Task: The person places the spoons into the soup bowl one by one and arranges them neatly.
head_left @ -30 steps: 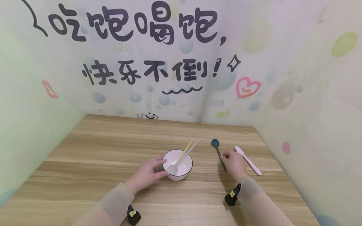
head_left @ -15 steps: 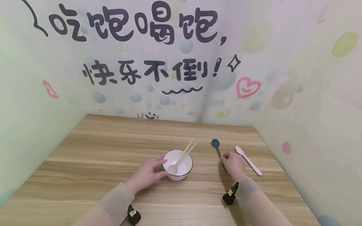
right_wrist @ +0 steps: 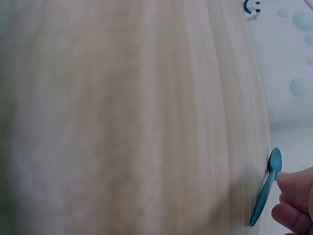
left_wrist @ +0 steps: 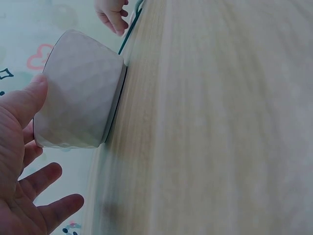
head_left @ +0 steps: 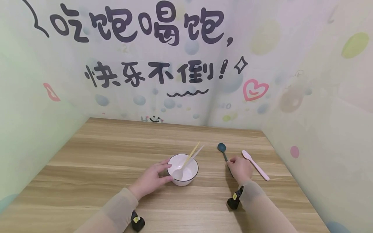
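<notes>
A white bowl (head_left: 185, 178) (left_wrist: 78, 93) with a dark rim stands on the wooden table (head_left: 102, 155). A white spoon (head_left: 178, 174) and a pale yellow utensil (head_left: 193, 152) lean in it. My left hand (head_left: 151, 178) (left_wrist: 19, 147) holds the bowl's left side between thumb and fingers. A teal spoon (head_left: 221, 148) (right_wrist: 266, 188) lies flat to the right. My right hand (head_left: 240, 168) (right_wrist: 296, 196) has its curled fingers pinching the spoon's handle and hides the handle's near end. The same hand (left_wrist: 112, 12) shows beyond the bowl in the left wrist view.
A pink spoon (head_left: 256, 165) lies just right of my right hand. Decorated walls (head_left: 175, 64) close the table in at the back and on both sides. Bare wood stretches to the left and behind the bowl.
My right wrist and forearm have shifted slightly left and toward me. The bowl, the spoons and my left hand stay where they were.
</notes>
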A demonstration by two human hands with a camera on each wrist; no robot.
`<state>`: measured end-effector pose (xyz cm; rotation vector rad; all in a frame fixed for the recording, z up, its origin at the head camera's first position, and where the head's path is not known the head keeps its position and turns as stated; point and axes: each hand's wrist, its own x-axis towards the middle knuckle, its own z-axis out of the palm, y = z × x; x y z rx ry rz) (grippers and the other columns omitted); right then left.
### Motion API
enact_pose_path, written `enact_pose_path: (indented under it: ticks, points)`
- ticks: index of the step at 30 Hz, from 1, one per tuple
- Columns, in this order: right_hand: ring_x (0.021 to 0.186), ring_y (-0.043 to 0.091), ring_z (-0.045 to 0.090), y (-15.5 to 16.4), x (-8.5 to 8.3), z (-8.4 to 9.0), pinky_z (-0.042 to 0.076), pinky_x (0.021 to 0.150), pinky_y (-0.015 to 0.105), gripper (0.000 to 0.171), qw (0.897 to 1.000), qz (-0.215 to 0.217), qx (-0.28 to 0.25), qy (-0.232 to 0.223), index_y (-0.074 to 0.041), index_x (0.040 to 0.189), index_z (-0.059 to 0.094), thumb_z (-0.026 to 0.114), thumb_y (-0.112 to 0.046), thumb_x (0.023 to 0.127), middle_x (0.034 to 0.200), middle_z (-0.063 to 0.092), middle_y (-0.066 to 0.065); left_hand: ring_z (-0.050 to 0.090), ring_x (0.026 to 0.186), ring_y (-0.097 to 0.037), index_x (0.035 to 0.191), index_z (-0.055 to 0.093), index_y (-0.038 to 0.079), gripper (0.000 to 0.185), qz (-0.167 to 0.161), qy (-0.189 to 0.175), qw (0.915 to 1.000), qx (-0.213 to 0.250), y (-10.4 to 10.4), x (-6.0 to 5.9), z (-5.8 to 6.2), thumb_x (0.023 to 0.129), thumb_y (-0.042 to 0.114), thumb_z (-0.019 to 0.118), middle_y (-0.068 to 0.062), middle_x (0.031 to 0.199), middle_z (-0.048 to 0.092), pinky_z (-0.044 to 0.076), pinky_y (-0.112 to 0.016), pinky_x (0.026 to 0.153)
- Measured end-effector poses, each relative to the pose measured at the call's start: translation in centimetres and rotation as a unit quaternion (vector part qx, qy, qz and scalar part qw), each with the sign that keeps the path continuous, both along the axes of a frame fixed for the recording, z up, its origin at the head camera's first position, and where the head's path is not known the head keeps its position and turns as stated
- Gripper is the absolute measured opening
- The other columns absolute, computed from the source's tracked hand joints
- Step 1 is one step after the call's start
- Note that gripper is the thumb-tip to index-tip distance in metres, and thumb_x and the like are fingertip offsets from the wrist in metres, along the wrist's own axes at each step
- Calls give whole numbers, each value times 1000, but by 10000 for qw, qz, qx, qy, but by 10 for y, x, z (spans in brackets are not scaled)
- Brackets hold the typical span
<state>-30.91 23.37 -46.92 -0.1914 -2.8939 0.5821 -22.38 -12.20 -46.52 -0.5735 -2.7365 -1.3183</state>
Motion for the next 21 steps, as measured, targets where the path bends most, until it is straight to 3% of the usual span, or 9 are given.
enact_pose_path:
  ticks: [5,14,21]
  points:
    - [84,27,63,-3,0,-1,42,71,42,27,9999,-132,22,-23,-9,100,75,70,-31,86,94,73,7,38,136,-32,129,60,2,54,-16,17,10000,6,0,0,0,85,29,75,-9,148,43,33,-49,109]
    - [93,32,59,-6,0,-6,39,81,50,27,9987,-469,-190,-24,-11,98,75,71,-35,85,97,72,7,39,136,-31,129,60,3,54,13,11,10000,-63,-1,1,1,85,31,75,-8,149,42,33,-49,109]
    - [90,29,59,-6,0,-11,39,81,48,26,9981,-447,-419,-43,-11,95,75,72,-34,83,91,72,5,39,136,-31,129,60,3,53,22,1,10000,-47,0,0,0,85,29,74,-8,149,42,33,-49,110]
